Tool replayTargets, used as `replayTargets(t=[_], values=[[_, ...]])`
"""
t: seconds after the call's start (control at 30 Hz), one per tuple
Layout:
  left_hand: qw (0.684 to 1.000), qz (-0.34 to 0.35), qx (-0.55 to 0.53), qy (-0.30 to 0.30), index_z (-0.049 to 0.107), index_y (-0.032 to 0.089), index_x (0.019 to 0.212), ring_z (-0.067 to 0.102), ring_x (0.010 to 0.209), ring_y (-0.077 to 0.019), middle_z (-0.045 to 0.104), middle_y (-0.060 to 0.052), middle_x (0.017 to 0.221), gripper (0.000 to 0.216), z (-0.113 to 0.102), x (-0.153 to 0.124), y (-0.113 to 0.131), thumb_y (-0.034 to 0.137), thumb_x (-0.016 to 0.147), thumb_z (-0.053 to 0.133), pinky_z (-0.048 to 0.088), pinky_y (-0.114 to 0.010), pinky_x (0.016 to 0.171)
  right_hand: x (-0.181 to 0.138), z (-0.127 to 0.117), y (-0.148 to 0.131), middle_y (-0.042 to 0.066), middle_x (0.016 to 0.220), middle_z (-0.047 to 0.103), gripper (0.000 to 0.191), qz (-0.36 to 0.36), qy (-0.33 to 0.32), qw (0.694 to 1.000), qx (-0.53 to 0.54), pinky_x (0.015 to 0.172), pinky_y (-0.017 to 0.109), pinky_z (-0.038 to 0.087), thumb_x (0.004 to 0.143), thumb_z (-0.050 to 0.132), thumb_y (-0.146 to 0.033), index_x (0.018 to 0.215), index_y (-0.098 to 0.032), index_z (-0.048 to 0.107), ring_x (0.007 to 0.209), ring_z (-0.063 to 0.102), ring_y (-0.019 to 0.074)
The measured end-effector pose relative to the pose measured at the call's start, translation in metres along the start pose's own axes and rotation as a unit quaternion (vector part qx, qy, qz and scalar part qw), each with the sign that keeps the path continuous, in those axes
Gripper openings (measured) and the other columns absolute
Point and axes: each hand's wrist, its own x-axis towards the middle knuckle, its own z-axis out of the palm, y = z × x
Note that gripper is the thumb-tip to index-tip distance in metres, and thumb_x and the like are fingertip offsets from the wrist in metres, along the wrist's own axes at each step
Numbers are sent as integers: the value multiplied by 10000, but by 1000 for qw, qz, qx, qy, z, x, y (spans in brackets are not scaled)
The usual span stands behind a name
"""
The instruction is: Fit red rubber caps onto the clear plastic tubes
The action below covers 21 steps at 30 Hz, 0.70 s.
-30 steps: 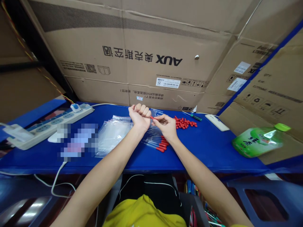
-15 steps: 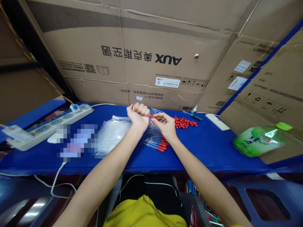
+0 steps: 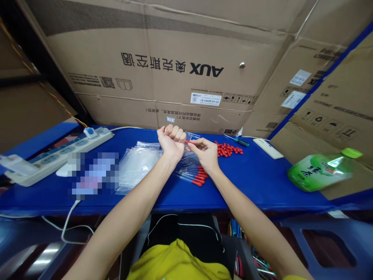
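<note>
My left hand (image 3: 171,142) is closed in a fist, palm side toward me. What its fingers hold is hidden. My right hand (image 3: 206,154) pinches a small red cap-like piece (image 3: 188,142) between thumb and fingertips, right against the left fist. Below the hands lie several thin, clear-looking rods (image 3: 186,173) with red ends (image 3: 198,182), side by side and pointing right. Beyond my right hand is a pile of loose red pieces (image 3: 229,149). Flat clear plastic bags (image 3: 138,165) are stacked left of my left forearm.
A screwdriver (image 3: 241,142) and a white flat device (image 3: 268,148) lie at the back right of the blue table (image 3: 256,182). A green bottle (image 3: 317,171) rests on its side at far right. A power strip (image 3: 67,151) and a blurred-out phone (image 3: 96,175) are left. Cardboard (image 3: 163,39) walls the back.
Both hands stay together in nearly the same place. The right fingertips have shifted slightly and less of the red piece shows between the hands. The view has tilted a little.
</note>
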Motion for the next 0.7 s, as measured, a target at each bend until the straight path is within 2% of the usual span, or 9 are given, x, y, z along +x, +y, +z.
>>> replayTargets(t=[0.13, 0.47, 0.7], values=[[1000, -5, 1, 21, 125, 219, 642, 142, 414, -88, 106, 66, 544, 445, 2, -1, 0, 319, 1033, 313, 186, -257, 409, 0, 0, 0, 30, 816, 794, 286, -1, 0, 1000, -3, 792, 372, 652, 711, 883, -428, 832, -207, 748, 749, 780, 224], [1000, -14, -11, 15, 118, 218, 640, 139, 413, -87, 92, 67, 544, 442, 5, -3, 0, 311, 1033, 295, 171, -259, 412, 0, 1, -3, 41, 810, 792, 313, -10, -3, 1000, -23, 789, 380, 647, 714, 878, -462, 835, -203, 747, 747, 776, 228], [1000, -12, -4, 2, 120, 219, 637, 135, 411, -87, 86, 67, 544, 439, 6, -3, 2, 307, 1025, 305, 170, -258, 408, 0, 0, -4, 29, 812, 789, 259, -19, -11, 1000, -16, 795, 383, 651, 730, 873, -418, 839, -213, 759, 750, 777, 228]])
